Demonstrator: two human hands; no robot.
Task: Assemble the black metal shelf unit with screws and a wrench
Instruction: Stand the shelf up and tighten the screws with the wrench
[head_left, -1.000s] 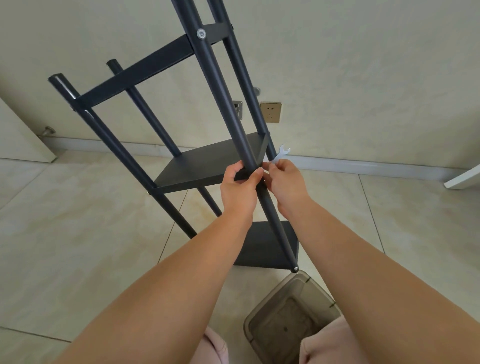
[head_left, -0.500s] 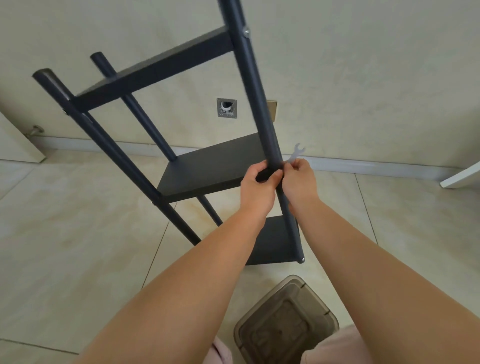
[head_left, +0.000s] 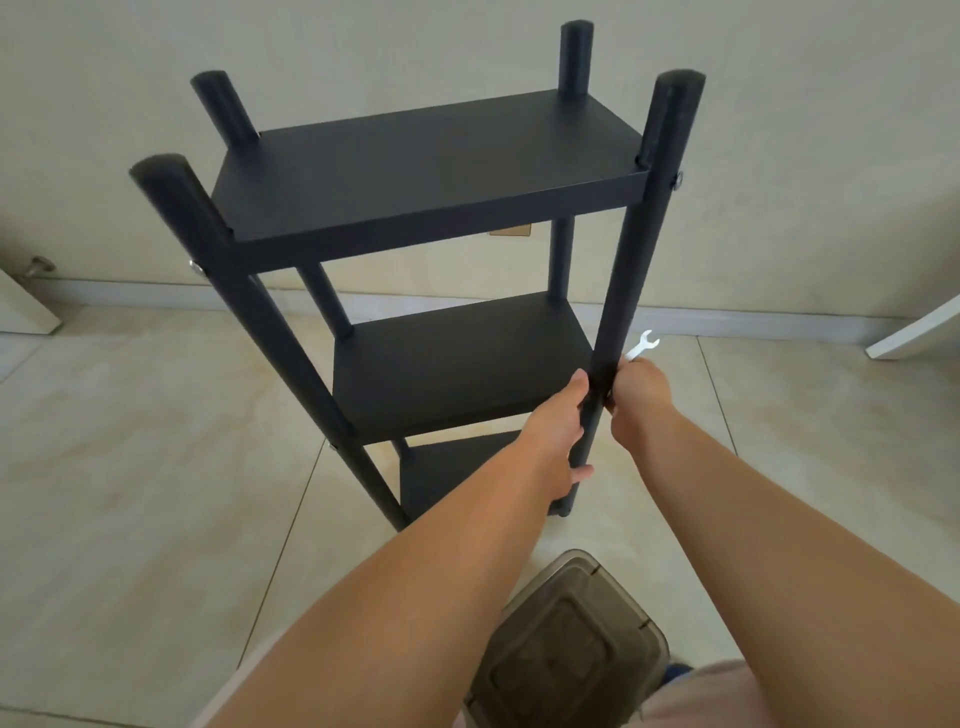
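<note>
The black metal shelf unit (head_left: 431, 161) stands upright on the tile floor, three shelves between four round posts. My left hand (head_left: 558, 431) grips the front right post (head_left: 628, 291) at the middle shelf's height. My right hand (head_left: 639, 395) is on the other side of that post and holds a small silver wrench (head_left: 643, 345), whose open jaw sticks up past my fingers. Silver screw heads show on the front left post (head_left: 196, 267) and on the right post near the top shelf (head_left: 677, 179).
A brown translucent plastic bin (head_left: 576, 644) sits on the floor just in front of my knees. A beige wall with a white baseboard (head_left: 753, 325) runs behind the shelf. White furniture edges show at the far left (head_left: 26, 306) and far right (head_left: 914, 332).
The shelf unit has swung from tilted toward me to upright, so its top shelf is now in view. Both hands stayed on the front right post, the right one keeping the wrench.
</note>
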